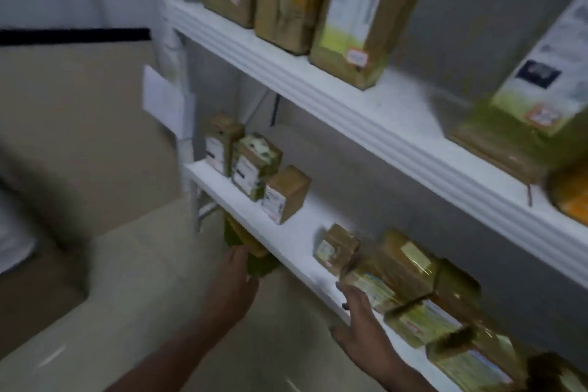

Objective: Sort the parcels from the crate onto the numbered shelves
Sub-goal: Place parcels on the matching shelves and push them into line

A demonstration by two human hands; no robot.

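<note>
The picture is blurred by motion, so small details are not readable.

A white rack fills the right half. Its upper shelf (366, 111) runs from 12 o'clock down to 3 o'clock, and its lower shelf (296, 242) runs from the centre down to 5 o'clock.

The left hand (234, 277) is just below the centre, at about 6 o'clock. It grips a green-brown parcel (234, 232) from below, and the fingers look curled around it. This parcel is partly under the front edge of the lower shelf, and I cannot tell if it touches the shelf.

The right hand (362, 321) is at 5 o'clock, at the front edge of the lower shelf. Its fingers are straight and the thumb is spread. The fingertips touch the first of a row of wrapped parcels (410, 296), which lie close together along the shelf toward the lower right corner.

A single small parcel (335, 248) stands just beside this row on the 11 o'clock side. Three small brown boxes (254, 169) stand together at the far end of the lower shelf, near the centre.

On the upper shelf, three tall parcels (283, 0) stand upright side by side at 12 o'clock, and another labelled parcel (541, 89) stands well apart from them at 3 o'clock. A white paper tag (164, 99) hangs on the rack post at 10 o'clock.
</note>
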